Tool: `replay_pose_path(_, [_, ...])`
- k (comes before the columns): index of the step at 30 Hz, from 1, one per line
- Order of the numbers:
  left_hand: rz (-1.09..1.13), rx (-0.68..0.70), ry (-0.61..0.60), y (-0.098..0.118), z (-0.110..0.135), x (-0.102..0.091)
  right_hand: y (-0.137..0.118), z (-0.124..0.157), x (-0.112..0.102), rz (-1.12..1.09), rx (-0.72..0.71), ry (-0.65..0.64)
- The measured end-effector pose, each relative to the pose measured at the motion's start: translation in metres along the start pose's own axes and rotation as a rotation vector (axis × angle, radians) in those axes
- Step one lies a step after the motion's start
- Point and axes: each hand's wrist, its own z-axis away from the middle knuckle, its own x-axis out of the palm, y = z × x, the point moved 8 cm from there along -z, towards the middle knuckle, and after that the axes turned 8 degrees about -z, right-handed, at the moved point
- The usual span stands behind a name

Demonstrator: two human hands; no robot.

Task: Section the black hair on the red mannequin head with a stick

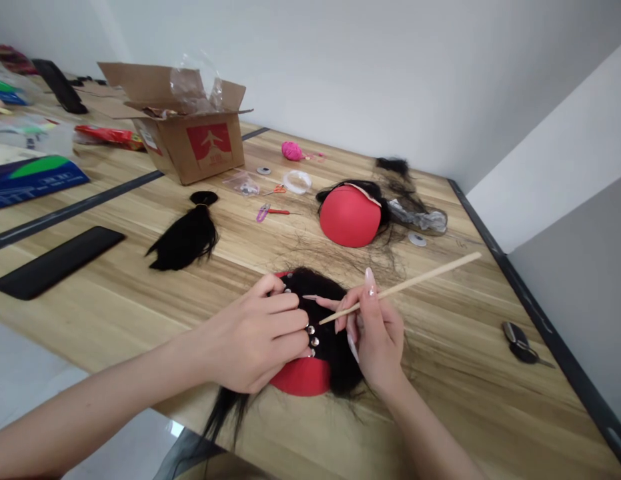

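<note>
A red dome form (301, 380) covered with black hair (335, 347) sits near the table's front edge. My left hand (255, 340) rests on its left side, fingers curled and pressing the hair down. My right hand (375, 330) pinches a thin wooden stick (415, 281), whose tip touches the hair on top of the form. The stick's other end points up and to the right. A second red dome form (349, 217) with black hair behind it lies farther back.
A loose black hair bundle (187, 239), a black comb (55, 261), an open cardboard box (183, 130), pink and orange scissors (270, 211), a pink thread ball (291, 151), a tape ring (297, 181) and a black clip (519, 343) lie on the wooden table (465, 360).
</note>
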Motion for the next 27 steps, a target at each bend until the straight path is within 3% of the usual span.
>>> replay_pose_path(4, [0.020, -0.001, -0.018, -0.001, -0.002, 0.001, -0.002, 0.001, 0.000, 0.021, -0.074, -0.029])
replay_pose_path(11, [0.067, -0.009, 0.058, -0.002, 0.003, 0.001, -0.010, 0.012, 0.001, 0.321, -0.280, -0.093])
replay_pose_path(16, [0.102, 0.004, 0.111, -0.001, 0.008, -0.001, -0.017, 0.016, 0.008, 0.307, -0.403, -0.195])
replay_pose_path(22, [0.092, -0.010, 0.106, -0.001, 0.013, -0.005, -0.019, 0.018, 0.015, 0.264, -0.440, -0.257])
replay_pose_path(27, [0.119, -0.024, 0.128, 0.000, 0.016, -0.006, -0.037, 0.021, 0.025, 0.359, -0.545, -0.257])
